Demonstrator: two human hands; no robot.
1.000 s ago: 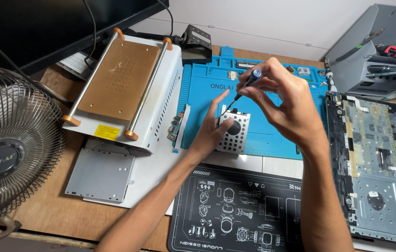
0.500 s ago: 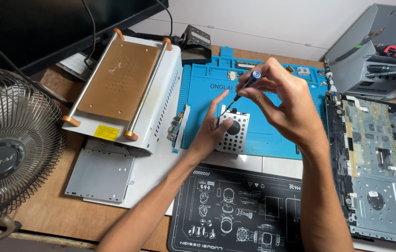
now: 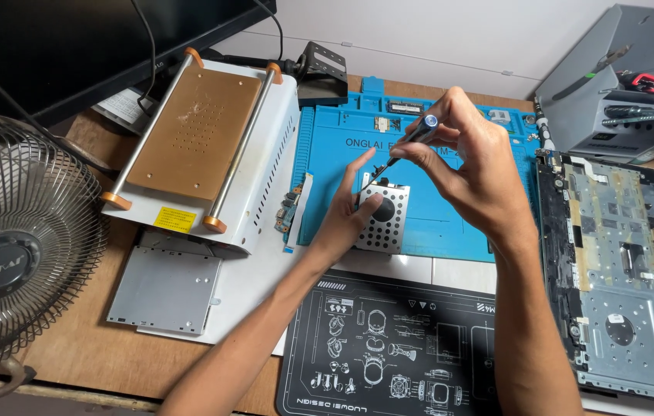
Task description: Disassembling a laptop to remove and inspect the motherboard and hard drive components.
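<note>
The left hand (image 3: 354, 212) lies on a small perforated silver metal drive bracket (image 3: 383, 218) that rests on the bright blue silicone work mat (image 3: 450, 223), near the mat's front edge; the thumb presses on the bracket's face while the fingers reach up along its left side, steadying it without closing around it. The right hand (image 3: 469, 166) hovers just above and to the right, its thumb and fingertips pinched around a slim precision screwdriver with a dark shaft and a blue-capped end (image 3: 406, 146), held at a slant so that the tip comes down at the bracket's upper left corner (whether it sits in a screw head is too small to tell). Left of the mat stands a white box-shaped machine with a copper-coloured perforated top plate (image 3: 200, 131), and a flat grey metal panel (image 3: 165, 289) lies in front of it. A black mat printed with white diagrams (image 3: 389, 354) lies nearest the person, an opened laptop base with its grey inner frame exposed (image 3: 620, 270) lies to the right, and a wire-caged desk fan (image 3: 11, 254) stands at far left.
</note>
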